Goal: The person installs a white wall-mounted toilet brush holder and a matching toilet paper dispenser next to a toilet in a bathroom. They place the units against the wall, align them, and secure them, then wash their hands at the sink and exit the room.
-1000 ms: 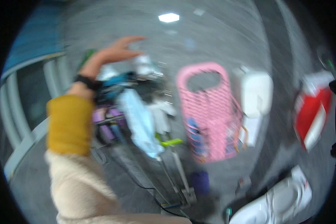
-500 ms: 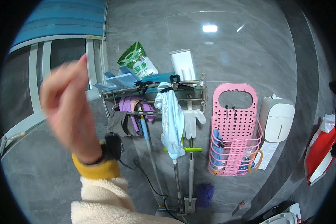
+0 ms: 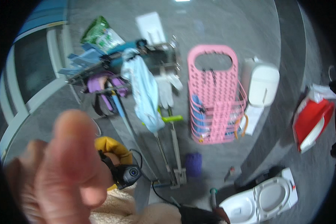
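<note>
My left hand [image 3: 69, 168] is very large and blurred at the lower left, close to the camera. One digit stretches up toward me with its tip rounded, and another shows lower down, apart from it; the remaining fingers are partly hidden. Nothing is seen in its grasp. A small black camera [image 3: 128, 174] on a dark strap sits at the wrist, beside the yellow cuff [image 3: 110, 143] of a cream fleece sleeve [image 3: 117, 207]. No thing on the wall is touched by this hand. My right hand is outside the picture.
A metal wall rack [image 3: 87, 71] carries a green-and-white pouch [image 3: 100, 35], cloths and a white glove [image 3: 165, 91]; mops [image 3: 175, 145] hang below. Right of it are a pink basket [image 3: 212, 93], a white dispenser [image 3: 263, 86], a red-and-white package [image 3: 313, 117] and a toilet [image 3: 274, 194].
My left hand has come down and much closer to the camera. The view has shifted down and right, so the rack sits higher and further left, and more of the toilet shows.
</note>
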{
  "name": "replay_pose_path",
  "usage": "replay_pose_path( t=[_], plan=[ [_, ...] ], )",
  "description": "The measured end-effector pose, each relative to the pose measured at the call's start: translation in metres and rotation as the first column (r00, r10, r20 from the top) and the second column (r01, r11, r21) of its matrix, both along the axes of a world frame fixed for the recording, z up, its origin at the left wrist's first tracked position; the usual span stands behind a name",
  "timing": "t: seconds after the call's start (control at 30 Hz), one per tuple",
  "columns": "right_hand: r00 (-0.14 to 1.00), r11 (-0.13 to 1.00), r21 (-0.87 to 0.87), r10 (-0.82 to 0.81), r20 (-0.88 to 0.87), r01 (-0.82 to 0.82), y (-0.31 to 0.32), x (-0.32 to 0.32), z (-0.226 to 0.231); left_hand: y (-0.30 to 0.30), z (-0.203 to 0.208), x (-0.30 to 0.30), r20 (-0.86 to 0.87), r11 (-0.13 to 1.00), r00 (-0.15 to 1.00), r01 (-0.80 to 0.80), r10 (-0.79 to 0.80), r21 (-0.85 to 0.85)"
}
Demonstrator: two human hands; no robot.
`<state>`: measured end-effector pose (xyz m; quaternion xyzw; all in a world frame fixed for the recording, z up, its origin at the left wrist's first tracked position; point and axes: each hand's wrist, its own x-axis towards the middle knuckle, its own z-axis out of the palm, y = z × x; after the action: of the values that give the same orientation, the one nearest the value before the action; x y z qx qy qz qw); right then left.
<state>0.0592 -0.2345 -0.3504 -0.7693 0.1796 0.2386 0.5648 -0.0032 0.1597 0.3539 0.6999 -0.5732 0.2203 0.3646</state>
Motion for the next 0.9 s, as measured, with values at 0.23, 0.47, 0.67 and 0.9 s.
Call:
replay_pose_path(
  t=[0.23, 0.47, 0.67, 0.9],
  plan=[
    [0.999, 1.0, -0.021, -0.012, -0.045, 0.011, -0.01, -0.073, 0.021, -0.014, -0.059, 0.105, -0.378, 0.879, 0.794, 0.417, -0.476, -0.231],
    [0.981, 0.964, 0.186, -0.181, -0.068, 0.19, -0.025, -0.151, 0.037, -0.061, -0.159, 0.19, -0.658, 0.819, 0.491, 0.29, -0.571, -0.495],
    [0.834, 0.677, 0.487, -0.468, -0.293, 0.551, -0.033, -0.209, 0.088, -0.074, -0.28, 0.229, -0.902, 0.902, 0.011, 0.023, -0.432, -0.431],
    [0.732, 0.594, 0.428, -0.566, -0.379, 0.681, -0.029, -0.228, 0.116, -0.1, -0.326, 0.241, -0.933, 0.933, -0.088, -0.13, -0.348, -0.336]
  ],
)
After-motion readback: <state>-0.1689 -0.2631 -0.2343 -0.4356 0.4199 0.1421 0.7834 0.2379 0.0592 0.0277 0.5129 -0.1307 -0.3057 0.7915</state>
